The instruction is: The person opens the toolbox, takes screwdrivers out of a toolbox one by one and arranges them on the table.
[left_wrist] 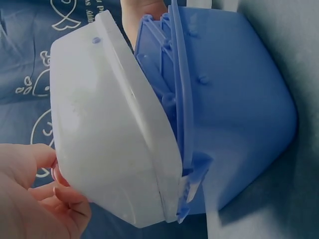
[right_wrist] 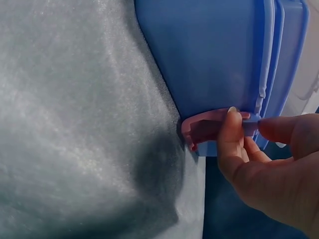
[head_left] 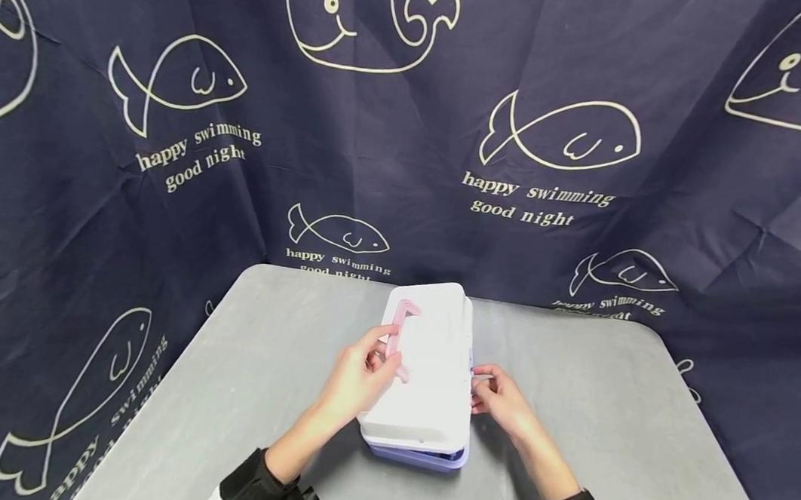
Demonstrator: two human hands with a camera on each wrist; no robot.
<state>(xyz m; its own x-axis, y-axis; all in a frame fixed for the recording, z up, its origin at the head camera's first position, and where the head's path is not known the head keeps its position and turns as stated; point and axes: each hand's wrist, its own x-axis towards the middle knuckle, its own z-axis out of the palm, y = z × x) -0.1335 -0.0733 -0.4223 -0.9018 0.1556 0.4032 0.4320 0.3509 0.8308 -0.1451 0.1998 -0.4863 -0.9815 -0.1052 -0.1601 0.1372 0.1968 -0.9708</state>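
A storage box with a white lid [head_left: 433, 403] and a blue body [left_wrist: 239, 89] stands on the table. The lid is tilted up on the right wrist's side, leaving a gap through which blue inner parts [left_wrist: 152, 74] show. My left hand [head_left: 356, 376] grips the pink handle [head_left: 406, 308] on top of the lid. At the box's right side, my right hand [head_left: 508, 407] pinches a pink latch [right_wrist: 188, 128] between thumb and finger. Most of the box's contents are hidden by the lid.
The grey table [head_left: 230, 392] extends on both sides of the box. A dark blue cloth [head_left: 406, 144] with fish prints hangs behind and beside the table.
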